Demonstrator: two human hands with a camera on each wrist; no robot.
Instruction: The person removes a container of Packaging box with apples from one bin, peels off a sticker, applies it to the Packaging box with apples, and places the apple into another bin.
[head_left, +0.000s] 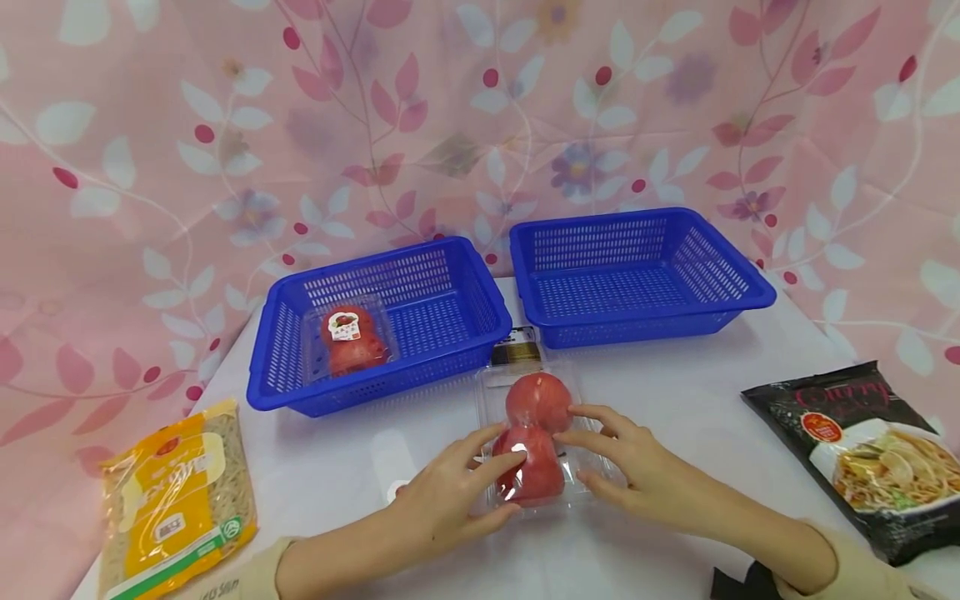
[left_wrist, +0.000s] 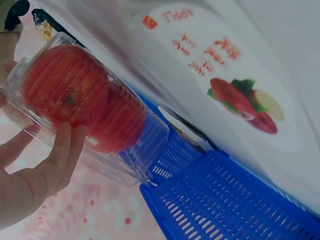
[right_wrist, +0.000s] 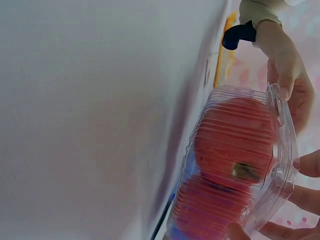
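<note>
Between both hands is a clear plastic box of red apples (head_left: 536, 404), at the front middle in the head view. The left hand (head_left: 457, 483) holds its left side, fingertips over the top; in the right wrist view its thumb (right_wrist: 286, 89) lies on the box's rim. On the opposite side, the right hand (head_left: 637, 467) grips the edge with spread, bent fingers (right_wrist: 305, 197). Ribbed plastic covers the fruit in the left wrist view. A white label (left_wrist: 240, 85) with a printed apple picture lies on the table beside the left hand.
A blue basket (head_left: 390, 396) at the back left contains another box of red fruit (head_left: 352, 342). A second blue basket (head_left: 645, 329) stands right of it. A dark packet (head_left: 516, 346) lies behind the box. A yellow bag (head_left: 180, 500) is at left, a black curry packet (head_left: 862, 458) at right.
</note>
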